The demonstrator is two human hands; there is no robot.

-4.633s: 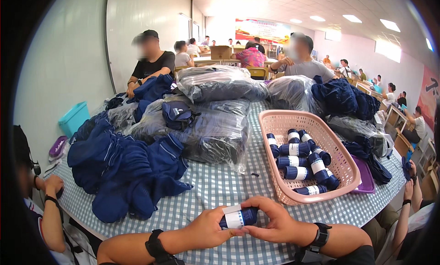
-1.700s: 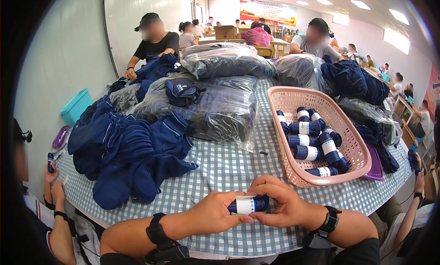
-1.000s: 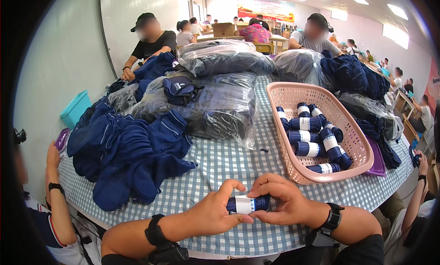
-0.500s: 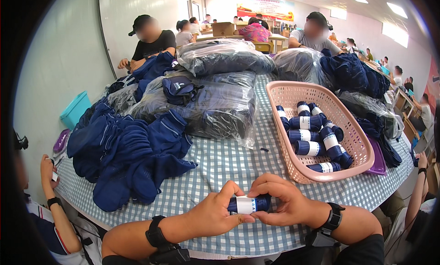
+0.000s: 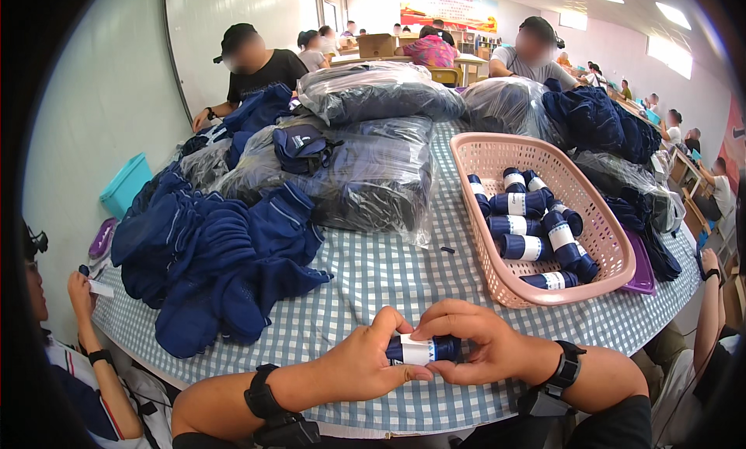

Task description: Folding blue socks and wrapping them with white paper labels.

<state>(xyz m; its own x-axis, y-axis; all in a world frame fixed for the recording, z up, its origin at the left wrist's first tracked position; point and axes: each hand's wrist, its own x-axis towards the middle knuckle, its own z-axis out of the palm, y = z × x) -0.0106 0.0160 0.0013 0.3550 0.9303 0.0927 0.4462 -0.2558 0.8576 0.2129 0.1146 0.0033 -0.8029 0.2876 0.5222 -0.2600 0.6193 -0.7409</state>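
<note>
Near the table's front edge I hold a small roll of navy cloth (image 5: pixel 447 349) with a white paper band (image 5: pixel 418 353) around its middle. My left hand (image 5: pixel 369 362) grips its left end between thumb and fingers. My right hand (image 5: pixel 488 342) pinches the right end, with fingertips at the band's top edge. My fingers partly hide both ends of the roll. Beyond my right hand stands a pink perforated basket (image 5: pixel 483 255) holding several similar banded rolls (image 5: pixel 519 205). A loose heap of navy knitted pieces (image 5: pixel 225 262) lies beyond my left hand.
Plastic-wrapped navy bundles (image 5: pixel 373 173) are stacked across the far side of the checked tablecloth (image 5: pixel 373 274). A purple tray (image 5: pixel 640 266) sits partly under the basket. A teal bin (image 5: pixel 126 183) is at far left. Co-workers sit left, right and across.
The roll has turned slightly in my hands, and the band's upper edge now shows under my right fingertips. At left, a co-worker's hands now show a white paper strip.
</note>
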